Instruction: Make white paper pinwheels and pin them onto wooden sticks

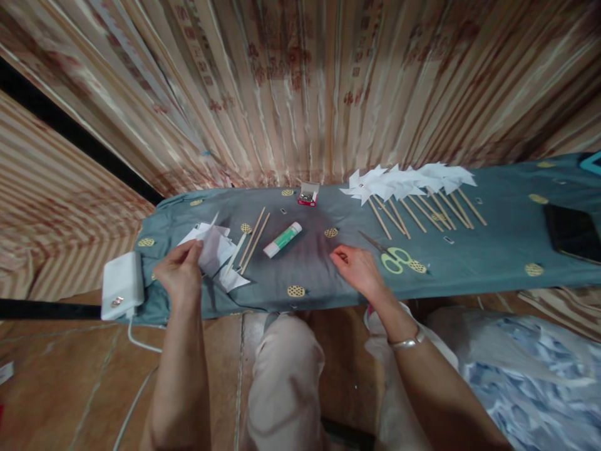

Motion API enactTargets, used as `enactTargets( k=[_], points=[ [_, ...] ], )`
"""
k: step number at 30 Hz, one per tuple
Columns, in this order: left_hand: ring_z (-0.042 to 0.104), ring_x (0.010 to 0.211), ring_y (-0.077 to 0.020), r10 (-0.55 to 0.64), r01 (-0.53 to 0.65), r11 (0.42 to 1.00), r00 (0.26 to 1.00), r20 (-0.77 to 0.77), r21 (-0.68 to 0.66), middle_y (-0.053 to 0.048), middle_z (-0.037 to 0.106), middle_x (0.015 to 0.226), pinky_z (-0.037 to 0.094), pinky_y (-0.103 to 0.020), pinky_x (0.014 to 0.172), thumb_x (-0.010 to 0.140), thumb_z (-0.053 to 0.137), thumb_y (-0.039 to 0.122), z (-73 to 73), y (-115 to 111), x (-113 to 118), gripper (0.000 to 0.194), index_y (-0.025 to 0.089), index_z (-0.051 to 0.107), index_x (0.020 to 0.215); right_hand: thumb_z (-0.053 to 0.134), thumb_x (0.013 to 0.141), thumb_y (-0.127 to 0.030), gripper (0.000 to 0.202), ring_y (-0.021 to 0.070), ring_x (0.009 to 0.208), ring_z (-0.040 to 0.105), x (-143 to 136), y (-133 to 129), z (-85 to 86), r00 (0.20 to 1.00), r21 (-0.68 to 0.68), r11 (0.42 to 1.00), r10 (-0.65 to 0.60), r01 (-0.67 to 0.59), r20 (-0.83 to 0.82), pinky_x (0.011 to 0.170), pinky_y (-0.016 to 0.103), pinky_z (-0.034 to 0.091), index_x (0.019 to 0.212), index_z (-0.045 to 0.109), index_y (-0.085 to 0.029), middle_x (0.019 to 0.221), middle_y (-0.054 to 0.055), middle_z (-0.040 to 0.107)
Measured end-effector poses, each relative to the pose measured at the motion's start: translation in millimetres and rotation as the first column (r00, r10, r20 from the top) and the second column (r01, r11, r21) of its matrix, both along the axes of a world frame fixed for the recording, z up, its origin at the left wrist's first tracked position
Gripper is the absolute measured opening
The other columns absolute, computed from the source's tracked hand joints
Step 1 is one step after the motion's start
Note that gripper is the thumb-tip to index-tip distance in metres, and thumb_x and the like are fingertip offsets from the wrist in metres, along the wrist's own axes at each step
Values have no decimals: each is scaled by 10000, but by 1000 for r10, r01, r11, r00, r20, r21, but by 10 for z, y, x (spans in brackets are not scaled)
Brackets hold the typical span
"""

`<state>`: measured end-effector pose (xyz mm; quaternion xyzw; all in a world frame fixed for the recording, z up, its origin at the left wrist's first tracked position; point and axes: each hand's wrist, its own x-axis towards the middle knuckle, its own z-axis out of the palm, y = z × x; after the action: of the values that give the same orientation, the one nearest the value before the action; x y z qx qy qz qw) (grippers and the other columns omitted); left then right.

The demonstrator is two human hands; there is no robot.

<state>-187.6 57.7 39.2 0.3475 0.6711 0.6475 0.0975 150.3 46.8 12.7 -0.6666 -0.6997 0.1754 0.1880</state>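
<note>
My left hand (181, 269) pinches a thin sheet of white paper (213, 250), which is slightly blurred over a small pile of white paper pieces. My right hand (359, 269) rests low over the cloth with its fingers curled closed; whatever is in them, if anything, is hidden. Just right of it lie scissors (397, 259) with light green handles. Between the hands are a glue stick (282, 240) and two wooden sticks (256, 241). An open red box of thumbtacks (308, 195) stands behind them. White paper pinwheels (408, 181) on wooden sticks overlap in a row at the back right.
A green-grey cloth (310, 263) with pineapple prints covers the narrow table. A white power bank (123, 285) with a cable sits at the left end, and a dark phone (573, 233) at the right. A patterned curtain (300, 94) hangs close behind. Below right is a plastic bag (530, 369).
</note>
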Motion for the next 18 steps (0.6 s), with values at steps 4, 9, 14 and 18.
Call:
enactTargets(
  k=[4, 9, 14, 18],
  points=[
    [669, 781, -187, -126, 140, 979, 987, -95, 149, -23, 728, 766, 521, -355, 847, 626, 770, 321, 235, -159, 529, 178, 179, 742, 728, 518, 887, -332, 226, 211, 764, 693, 53, 6, 4, 998, 40, 999, -31, 34, -63, 669, 288, 431, 875, 722, -234, 836, 54, 762],
    [648, 671, -151, -469, 467, 882, 855, 221, 67, -20, 722, 705, 521, -284, 689, 618, 797, 333, 225, -305, 1412, 198, 177, 754, 732, 546, 845, -372, 244, 208, 686, 661, 208, 64, 20, 928, 127, 972, -143, 197, -344, 665, 313, 446, 850, 731, -212, 747, 55, 736],
    [611, 599, -127, -508, 581, 800, 527, 681, 148, -17, 697, 668, 489, -258, 600, 512, 865, 395, 115, -318, 1954, 353, 157, 728, 734, 639, 738, -558, 375, 173, 648, 630, 344, 131, 127, 460, -31, 943, -190, 331, -867, 651, 301, 486, 781, 703, -192, 722, 46, 722],
    [587, 584, -106, -468, 600, 789, 449, 761, 131, 2, 667, 626, 492, -248, 615, 454, 886, 389, 32, -299, 2071, 384, 147, 708, 692, 592, 731, -696, 519, 171, 677, 650, 435, 99, 242, 262, -129, 974, -176, 187, -949, 653, 291, 496, 698, 690, -187, 714, 65, 721]
  ],
)
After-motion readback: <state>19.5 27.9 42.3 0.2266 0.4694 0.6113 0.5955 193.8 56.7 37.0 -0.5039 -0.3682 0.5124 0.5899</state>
